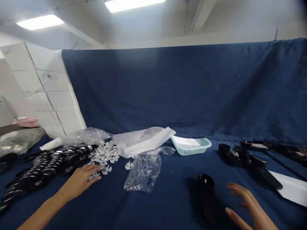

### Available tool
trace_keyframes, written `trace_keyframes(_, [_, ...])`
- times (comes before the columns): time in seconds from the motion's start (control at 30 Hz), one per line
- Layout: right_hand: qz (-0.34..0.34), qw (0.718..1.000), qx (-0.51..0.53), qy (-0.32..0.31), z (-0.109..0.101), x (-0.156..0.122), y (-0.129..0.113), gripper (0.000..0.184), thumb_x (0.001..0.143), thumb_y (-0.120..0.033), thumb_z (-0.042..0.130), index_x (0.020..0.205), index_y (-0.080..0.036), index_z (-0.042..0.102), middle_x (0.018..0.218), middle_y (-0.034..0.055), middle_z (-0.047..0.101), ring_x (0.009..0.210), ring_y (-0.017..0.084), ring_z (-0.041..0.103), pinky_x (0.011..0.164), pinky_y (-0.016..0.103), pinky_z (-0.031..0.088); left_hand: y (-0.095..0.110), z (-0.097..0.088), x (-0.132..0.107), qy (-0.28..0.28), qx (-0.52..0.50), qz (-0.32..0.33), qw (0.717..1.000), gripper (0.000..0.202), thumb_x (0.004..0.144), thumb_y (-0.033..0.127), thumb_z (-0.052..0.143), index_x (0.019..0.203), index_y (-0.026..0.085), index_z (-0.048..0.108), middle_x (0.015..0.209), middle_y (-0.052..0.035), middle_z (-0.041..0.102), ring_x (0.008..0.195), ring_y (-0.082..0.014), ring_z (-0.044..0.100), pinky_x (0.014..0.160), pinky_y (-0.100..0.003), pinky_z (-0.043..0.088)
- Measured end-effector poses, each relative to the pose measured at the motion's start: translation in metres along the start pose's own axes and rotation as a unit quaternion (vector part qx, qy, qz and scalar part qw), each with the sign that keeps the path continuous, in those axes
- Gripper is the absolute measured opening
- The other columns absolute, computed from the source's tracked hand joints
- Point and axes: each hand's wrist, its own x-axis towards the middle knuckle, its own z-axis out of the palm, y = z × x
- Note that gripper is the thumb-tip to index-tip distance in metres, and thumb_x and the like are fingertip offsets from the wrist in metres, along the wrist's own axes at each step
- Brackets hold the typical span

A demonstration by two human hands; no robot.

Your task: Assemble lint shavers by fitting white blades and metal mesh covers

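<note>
My left hand [80, 181] lies flat on the blue cloth, fingers stretched out onto the near edge of a scatter of small white crescent-shaped pieces [104, 155]. Just left of it sit rows of shiny black round caps [45, 167]. My right hand [249, 206] hovers at the lower right with fingers spread, holding nothing, right beside a long curved black plastic part [209, 196] lying on the cloth. A crumpled clear plastic bag [144, 171] lies between my two hands.
A light blue mesh basket [192, 145] stands at the back centre beside white paper sheets [141, 140]. More black curved parts [244, 158] lie at the right, with a white sheet [291, 188] near the edge. White boxes [48, 92] are stacked at the back left. A blue cloth backdrop [182, 89] hangs behind.
</note>
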Motion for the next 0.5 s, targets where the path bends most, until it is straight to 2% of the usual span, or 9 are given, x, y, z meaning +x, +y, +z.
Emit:
trace_keyframes(0.07, [-0.004, 0.999, -0.004, -0.047, 0.002, 0.009, -0.007, 0.062, 0.089, -0.048, 0.058, 0.143, -0.033, 0.034, 0.152, 0.0099, 0.04, 0.137, 0.034, 0.044, 0.107, 0.053, 0.047, 0.01, -0.006, -0.002, 0.03, -0.028, -0.035, 0.999, 0.051, 0.083, 0.063, 0.058, 0.109, 0.021, 0.07, 0.121, -0.0116, 0.068, 0.118, -0.0335, 0.058, 0.103, -0.05, 0.038])
trace_keyframes(0.13, [-0.014, 0.996, 0.009, -0.088, 0.005, 0.015, -0.015, 0.067, 0.091, -0.047, 0.056, 0.148, -0.032, 0.025, 0.157, 0.0106, 0.03, 0.144, 0.034, 0.033, 0.115, 0.055, 0.037, 0.025, -0.012, -0.002, 0.066, -0.068, -0.082, 0.992, 0.051, 0.082, 0.062, 0.054, 0.111, 0.022, 0.068, 0.122, -0.0101, 0.068, 0.121, -0.0376, 0.056, 0.105, -0.049, 0.036])
trace_keyframes(0.17, [-0.015, 0.994, 0.016, -0.105, 0.007, 0.018, -0.019, 0.069, 0.091, -0.047, 0.055, 0.149, -0.031, 0.022, 0.16, 0.0111, 0.026, 0.147, 0.033, 0.028, 0.117, 0.057, 0.032, 0.036, -0.015, -0.001, 0.081, -0.095, -0.107, 0.986, 0.05, 0.082, 0.061, 0.054, 0.112, 0.023, 0.066, 0.122, -0.0086, 0.068, 0.12, -0.0383, 0.056, 0.105, -0.048, 0.037])
trace_keyframes(0.23, [-0.01, 0.991, 0.039, -0.125, 0.011, 0.023, -0.024, 0.077, 0.09, -0.049, 0.058, 0.151, -0.028, 0.017, 0.162, 0.0126, 0.018, 0.15, 0.033, 0.019, 0.12, 0.058, 0.022, 0.066, -0.017, 0.002, 0.094, -0.164, -0.155, 0.97, 0.053, 0.082, 0.062, 0.052, 0.118, 0.023, 0.06, 0.118, -0.0066, 0.069, 0.107, -0.0359, 0.064, 0.098, -0.046, 0.043])
trace_keyframes(0.3, [0.009, 0.989, 0.086, -0.12, 0.015, 0.03, -0.025, 0.082, 0.09, -0.048, 0.058, 0.153, -0.025, 0.012, 0.164, 0.0145, 0.014, 0.151, 0.033, 0.015, 0.121, 0.058, 0.018, 0.109, -0.016, 0.005, 0.072, -0.26, -0.185, 0.945, 0.053, 0.089, 0.062, 0.041, 0.123, 0.023, 0.053, 0.11, -0.0057, 0.071, 0.084, -0.0287, 0.069, 0.082, -0.041, 0.051])
trace_keyframes(0.33, [0.017, 0.986, 0.117, -0.118, 0.018, 0.035, -0.025, 0.083, 0.09, -0.048, 0.059, 0.154, -0.024, 0.011, 0.163, 0.0153, 0.016, 0.15, 0.032, 0.017, 0.121, 0.058, 0.018, 0.136, -0.015, 0.005, 0.053, -0.315, -0.182, 0.93, 0.053, 0.091, 0.061, 0.037, 0.124, 0.022, 0.052, 0.109, -0.0058, 0.071, 0.076, -0.0251, 0.069, 0.071, -0.038, 0.053])
trace_keyframes(0.4, [0.02, 0.979, 0.16, -0.129, 0.022, 0.046, -0.023, 0.082, 0.089, -0.047, 0.061, 0.153, -0.024, 0.016, 0.158, 0.0158, 0.033, 0.145, 0.031, 0.034, 0.118, 0.056, 0.028, 0.195, -0.011, 0.005, -0.011, -0.428, -0.141, 0.893, 0.05, 0.093, 0.061, 0.041, 0.123, 0.023, 0.055, 0.116, -0.0067, 0.069, 0.078, -0.0219, 0.069, 0.066, -0.033, 0.055])
trace_keyframes(0.43, [0.018, 0.976, 0.168, -0.136, 0.024, 0.051, -0.022, 0.078, 0.088, -0.046, 0.063, 0.152, -0.024, 0.023, 0.151, 0.0146, 0.045, 0.14, 0.031, 0.043, 0.115, 0.055, 0.034, 0.226, -0.009, 0.004, -0.043, -0.478, -0.115, 0.87, 0.05, 0.092, 0.061, 0.044, 0.123, 0.023, 0.056, 0.12, -0.0078, 0.067, 0.08, -0.0218, 0.069, 0.064, -0.032, 0.055])
trace_keyframes(0.5, [0.012, 0.975, 0.175, -0.14, 0.026, 0.059, -0.02, 0.066, 0.087, -0.043, 0.064, 0.146, -0.025, 0.038, 0.138, 0.0118, 0.06, 0.13, 0.03, 0.055, 0.112, 0.054, 0.04, 0.284, -0.006, 0.003, -0.105, -0.56, -0.066, 0.819, 0.046, 0.091, 0.057, 0.052, 0.124, 0.025, 0.058, 0.127, -0.0099, 0.064, 0.084, -0.0219, 0.069, 0.065, -0.033, 0.056])
